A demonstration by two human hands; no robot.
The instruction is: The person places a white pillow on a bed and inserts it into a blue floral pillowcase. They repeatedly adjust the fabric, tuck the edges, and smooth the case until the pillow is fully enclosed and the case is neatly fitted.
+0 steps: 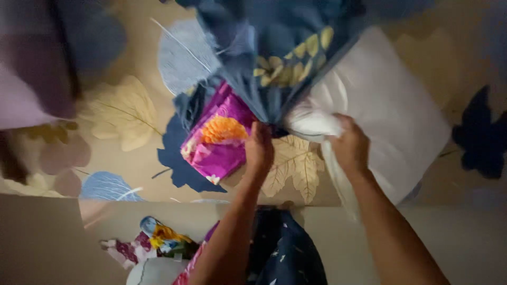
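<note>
Mid-stuffing, I judged: my left hand (259,145) gripped the dark blue leaf-print pillowcase (274,58) while my right hand (349,145) clutched the white pillow (391,100) beside it — next, push the pillow deeper.

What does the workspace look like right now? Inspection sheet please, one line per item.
Surface: bed sheet, tan with a large leaf print, spread flat.
Job's things: dark blue pillowcase with yellow leaf print, bunched at its opening; white pillow lying to the right, one corner gathered up.
Clutter: folded magenta cloth with an orange flower, lying beside the pillowcase; heap of mixed fabrics below the bed edge.
Hands: left hand closed on the pillowcase opening; right hand closed on the pillow corner.
Cables: nothing seen.
Surroundings: dim light; blurred purple shape at upper left, cannot tell what it is.
</note>
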